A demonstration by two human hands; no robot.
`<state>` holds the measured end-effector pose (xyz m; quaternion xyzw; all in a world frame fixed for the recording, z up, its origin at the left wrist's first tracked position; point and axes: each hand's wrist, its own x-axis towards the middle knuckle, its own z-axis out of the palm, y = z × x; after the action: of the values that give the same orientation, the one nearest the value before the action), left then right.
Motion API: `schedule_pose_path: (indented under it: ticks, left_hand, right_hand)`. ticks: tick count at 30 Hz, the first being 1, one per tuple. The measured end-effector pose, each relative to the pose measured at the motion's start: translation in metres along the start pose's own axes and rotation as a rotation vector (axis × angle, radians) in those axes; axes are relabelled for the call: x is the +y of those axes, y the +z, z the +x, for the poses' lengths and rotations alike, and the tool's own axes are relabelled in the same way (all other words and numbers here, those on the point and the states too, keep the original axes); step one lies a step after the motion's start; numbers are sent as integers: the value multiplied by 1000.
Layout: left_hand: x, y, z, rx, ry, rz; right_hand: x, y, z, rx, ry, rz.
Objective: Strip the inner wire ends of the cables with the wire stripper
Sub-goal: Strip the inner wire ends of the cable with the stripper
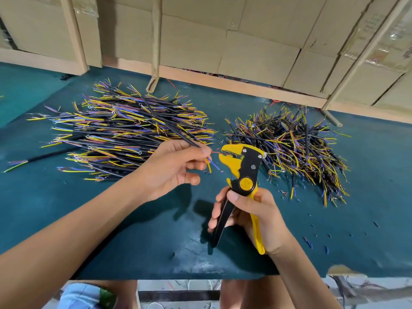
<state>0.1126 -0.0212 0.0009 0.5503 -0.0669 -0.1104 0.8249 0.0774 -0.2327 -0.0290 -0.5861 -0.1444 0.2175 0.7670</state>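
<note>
Step in hand: while the left hand (171, 168) pinches one black cable (169, 126) just left of the wire stripper (240, 170), its red inner wire (217, 152) reaches into the yellow jaws, judged ready for a squeeze
Hands: right hand (256, 217) curls round the stripper handles, which stand spread apart
Doing it well: keep the red wire straight and seated in the jaws, hold the yellow and blue wires below clear, squeeze in one firm pull
Piles: one cable heap (124, 130) left of the stripper, another heap (294, 148) right of it, both on the green surface (133, 241)
Hard to make out: how deep the wire sits; whether its tip is bare
</note>
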Motion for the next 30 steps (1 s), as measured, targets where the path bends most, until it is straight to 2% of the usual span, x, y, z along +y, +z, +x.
schedule_pose_path:
  ticks: [10,15,18,23,30]
  left_hand:
    - [2,1,-1,-6,1,28]
    - [4,-3,-1,-11,79,196]
    - [4,-2,-1,40,97,183]
    - [5,-8,2,185,171,-11]
    - [-4,0,3,196,275,-63]
  right_hand:
    - [-2,3,1,71,28,4]
    - [-4,6,0,179,-3,-17]
    - [-3,5,-1,122,-2,45]
    - [-4,5,-2,37,3,37]
    - [-3,5,-3,10,-5,34]
